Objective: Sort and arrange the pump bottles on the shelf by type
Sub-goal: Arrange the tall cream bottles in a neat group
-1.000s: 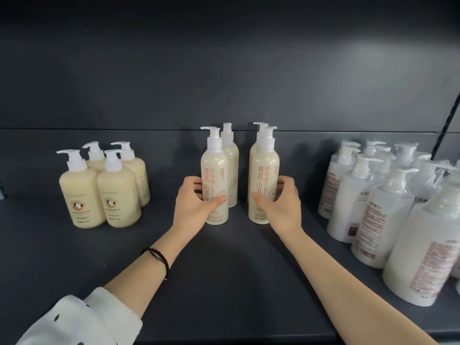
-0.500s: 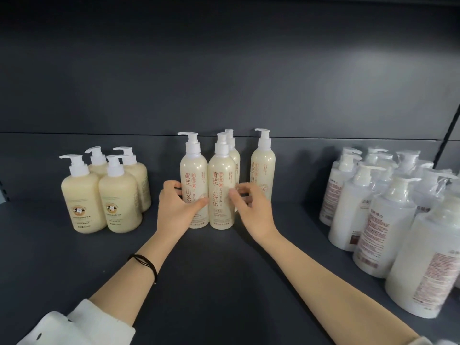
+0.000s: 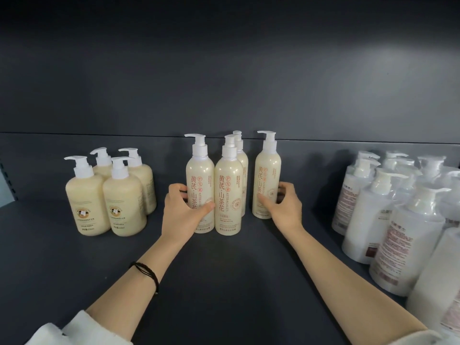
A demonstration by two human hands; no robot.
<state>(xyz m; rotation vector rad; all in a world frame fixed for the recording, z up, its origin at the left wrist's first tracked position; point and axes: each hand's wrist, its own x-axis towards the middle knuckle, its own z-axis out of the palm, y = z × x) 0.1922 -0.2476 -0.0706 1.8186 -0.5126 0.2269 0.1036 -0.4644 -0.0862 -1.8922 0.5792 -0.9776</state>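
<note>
**Hands split between front pair and back-right bottle**

Both hands gripped tall cream pump bottles on the dark shelf [image 3: 224, 282]. My left hand [image 3: 183, 212] wrapped the front-left bottle [image 3: 200, 185], which touched the front-middle bottle [image 3: 229, 190]. Since half a second ago, I saw the right hand [image 3: 283, 207] leave that middle bottle and close around the back-right bottle [image 3: 266, 180], standing apart. Squat cream bottles [image 3: 107, 195] sat left, white bottles [image 3: 388, 212] right.

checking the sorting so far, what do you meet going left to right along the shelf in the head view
squat cream pump bottles → left hand → tall cream bottle in the left hand → tall cream bottle beside it → tall cream bottle in the right hand → right hand → white pump bottles
</note>
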